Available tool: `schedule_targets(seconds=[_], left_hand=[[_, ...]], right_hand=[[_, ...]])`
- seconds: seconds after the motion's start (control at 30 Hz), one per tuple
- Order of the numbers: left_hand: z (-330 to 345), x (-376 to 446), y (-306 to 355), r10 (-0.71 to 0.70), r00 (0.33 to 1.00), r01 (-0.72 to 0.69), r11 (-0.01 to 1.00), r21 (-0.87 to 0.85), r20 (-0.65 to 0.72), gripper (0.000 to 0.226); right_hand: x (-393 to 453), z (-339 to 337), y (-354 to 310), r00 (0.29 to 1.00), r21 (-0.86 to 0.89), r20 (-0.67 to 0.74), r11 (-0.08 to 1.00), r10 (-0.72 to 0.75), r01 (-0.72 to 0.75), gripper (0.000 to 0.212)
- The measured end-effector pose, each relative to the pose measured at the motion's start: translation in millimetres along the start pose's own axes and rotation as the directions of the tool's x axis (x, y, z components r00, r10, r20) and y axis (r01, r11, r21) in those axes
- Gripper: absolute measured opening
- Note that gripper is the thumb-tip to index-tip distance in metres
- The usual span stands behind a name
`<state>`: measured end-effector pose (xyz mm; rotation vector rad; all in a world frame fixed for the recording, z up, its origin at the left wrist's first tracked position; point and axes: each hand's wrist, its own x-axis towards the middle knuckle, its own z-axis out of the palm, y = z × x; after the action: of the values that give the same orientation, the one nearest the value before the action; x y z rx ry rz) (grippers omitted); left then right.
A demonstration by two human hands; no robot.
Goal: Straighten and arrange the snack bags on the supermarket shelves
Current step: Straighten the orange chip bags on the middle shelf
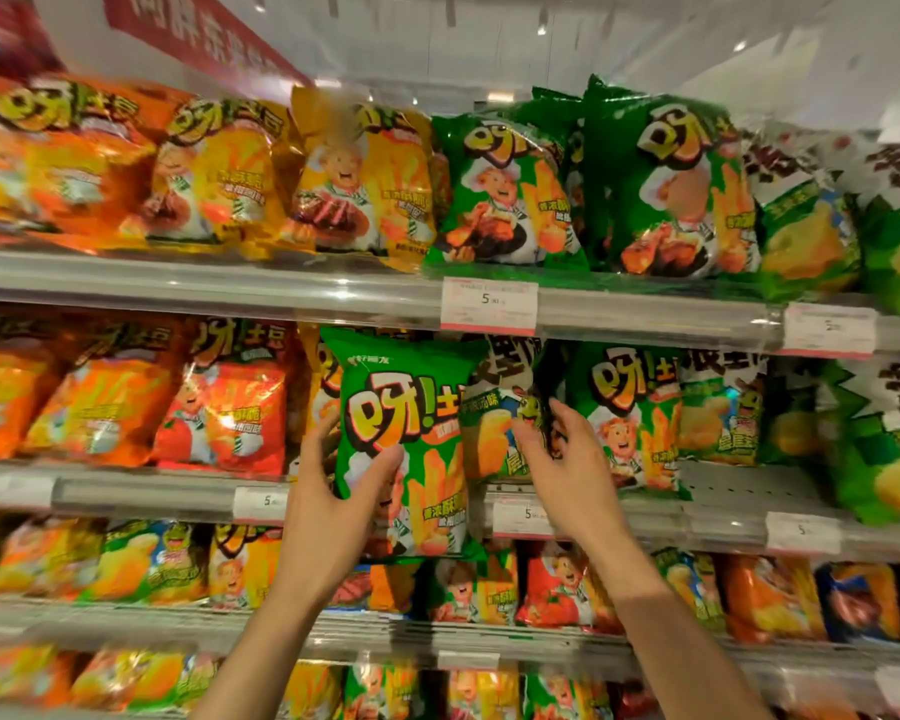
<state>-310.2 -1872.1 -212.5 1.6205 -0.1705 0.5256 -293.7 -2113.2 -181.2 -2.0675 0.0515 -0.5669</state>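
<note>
My left hand (pixel 333 506) grips a green snack bag (pixel 406 407) by its lower left side and holds it upright in front of the middle shelf (pixel 141 491). My right hand (pixel 567 459) reaches into the same shelf, fingers pinched on the edge of a green and white chip bag (pixel 494 433) just behind the held bag. Beside that hand another green bag (pixel 630 418) stands upright on the shelf.
Orange and red bags (pixel 219 402) fill the middle shelf's left side, green and white ones (pixel 879 439) its right. The top shelf (pixel 230 288) carries yellow bags (pixel 359 184) and green bags (pixel 671 189). Price tags (pixel 489 306) hang on the rails. Lower shelves hold mixed bags (pixel 557 589).
</note>
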Motion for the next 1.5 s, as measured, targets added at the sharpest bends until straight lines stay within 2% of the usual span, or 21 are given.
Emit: schedule_targets(seconds=[0.07,0.13,0.23,0.37,0.5,0.6,0.67,0.8,0.97,1.13,1.23,1.4,1.5], left_hand=[[-2.7,5.2,-0.2,0.019,0.999,-0.019,1.000,0.007,-0.026,0.083],[-5.1,9.1,-0.3,0.037,0.999,-0.037,0.999,0.005,-0.024,0.077],[-9.8,12.8,-2.1,0.053,0.998,-0.053,0.999,0.001,-0.016,0.067],[-14.0,14.7,-0.8,0.068,0.997,-0.068,0.998,0.003,-0.022,0.066],[-19.8,16.7,4.4,0.072,0.997,-0.072,0.997,0.008,-0.037,0.078],[-24.8,18.4,7.6,0.058,0.997,-0.058,0.998,-0.001,-0.046,0.068],[-27.7,18.8,8.2,0.061,0.997,-0.061,0.998,-0.002,-0.039,0.062],[-32.0,18.5,3.8,0.057,0.997,-0.057,0.998,-0.012,-0.045,0.071],[-25.2,18.2,-2.6,0.075,0.996,-0.075,0.997,0.010,-0.050,0.058],[-7.2,16.3,-1.1,0.055,0.998,-0.055,0.998,0.008,-0.030,0.067],[9.0,15.6,1.6,0.068,0.997,-0.068,0.998,0.015,-0.023,0.057],[56.5,19.4,10.2,0.079,0.996,-0.081,0.995,0.062,0.040,0.057],[84.8,30.0,16.7,0.078,0.994,-0.084,0.994,0.068,0.077,0.042]], right_hand=[[16.0,9.1,0.3,0.999,-0.100,0.026,0.994,0.038,-0.035,0.087],[26.8,17.5,1.6,0.995,-0.104,0.050,0.991,0.086,-0.080,0.094],[35.5,22.6,3.5,0.993,-0.062,0.037,0.992,0.115,-0.112,0.093],[36.8,23.2,-0.1,0.995,-0.047,-0.057,0.996,0.077,-0.080,0.096],[37.3,18.3,-11.9,0.992,-0.039,-0.123,0.999,0.011,-0.016,0.088],[37.5,11.3,-17.5,0.992,-0.060,-0.126,0.998,-0.026,0.019,0.084],[35.0,5.1,-17.4,0.992,-0.080,-0.118,0.996,-0.034,0.024,0.083],[25.7,-12.5,-13.7,0.995,-0.063,-0.099,0.998,-0.009,0.002,0.077],[12.2,-42.0,-0.1,1.000,-0.042,-0.009,0.999,-0.006,0.006,0.074],[-6.7,-76.2,21.3,1.000,0.012,-0.009,1.000,-0.006,0.006,0.058],[-14.9,-97.7,34.8,1.000,0.073,-0.020,0.997,0.003,-0.002,0.053],[-23.9,-131.4,55.7,0.994,0.106,-0.111,0.994,0.021,-0.009,0.035],[-25.0,-148.9,65.9,0.988,0.138,-0.150,0.990,0.044,-0.023,0.036]])
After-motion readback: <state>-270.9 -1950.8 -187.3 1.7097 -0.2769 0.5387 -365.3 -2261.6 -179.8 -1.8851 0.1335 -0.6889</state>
